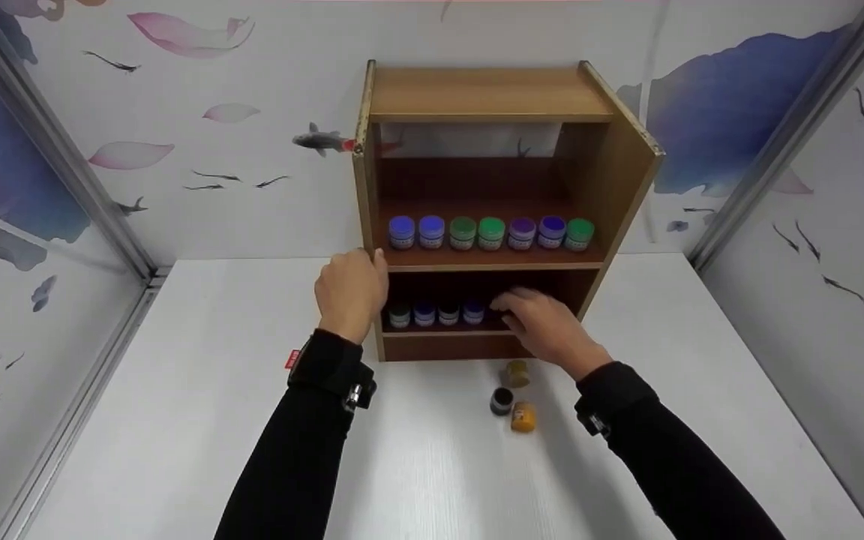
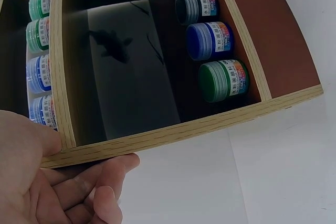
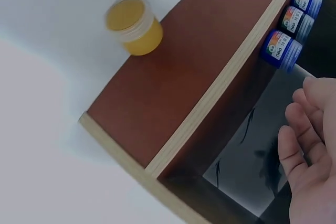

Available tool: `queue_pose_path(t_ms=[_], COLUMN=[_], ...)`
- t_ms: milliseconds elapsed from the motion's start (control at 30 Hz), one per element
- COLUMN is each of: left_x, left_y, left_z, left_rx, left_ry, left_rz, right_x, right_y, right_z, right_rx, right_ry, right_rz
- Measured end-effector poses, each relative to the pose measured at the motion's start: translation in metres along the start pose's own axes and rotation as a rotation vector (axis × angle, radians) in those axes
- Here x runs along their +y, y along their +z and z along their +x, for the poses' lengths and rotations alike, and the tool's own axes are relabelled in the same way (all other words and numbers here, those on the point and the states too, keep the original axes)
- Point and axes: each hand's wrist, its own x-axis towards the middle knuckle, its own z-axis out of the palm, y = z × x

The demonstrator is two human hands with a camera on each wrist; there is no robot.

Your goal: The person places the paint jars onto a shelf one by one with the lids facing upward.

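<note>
A small wooden shelf stands on the table. My left hand grips its left side panel; in the left wrist view the fingers lie along the outer face. My right hand is at the lower compartment, beside the blue paint jar at the right end of the row there. In the right wrist view, its fingers are loosely bent and hold nothing, apart from the nearest blue jar. A green paint jar ends that row by the left panel.
Several paint jars, including a green one, line the upper compartment. In front of the shelf are a yellow jar, a dark jar and an orange jar. Printed wall panels enclose the white table.
</note>
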Motion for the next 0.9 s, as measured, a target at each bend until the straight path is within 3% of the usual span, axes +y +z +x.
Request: queue_pose_path(t_ms=[233,600,767,900], left_x=[0.000,0.000,-0.001,-0.001], left_y=[-0.001,-0.001,-0.001,0.000], left_z=[0.000,0.000,0.000,0.000], left_rx=[-0.013,-0.007,-0.002,0.006], left_ry=[-0.006,-0.003,-0.001,0.009], left_rz=[-0.008,-0.015,-0.018,-0.021], right_x=[0.002,0.003,0.002,0.000], right_y=[0.001,0.019,0.026,0.035], right_z=[-0.016,-0.046,-0.057,-0.063], right_rx=[-0.012,-0.131,-0.216,-0.252], right_ry=[-0.061,-0.134,-0.141,-0.140], right_rz=[-0.012,0.027,0.100,0.086])
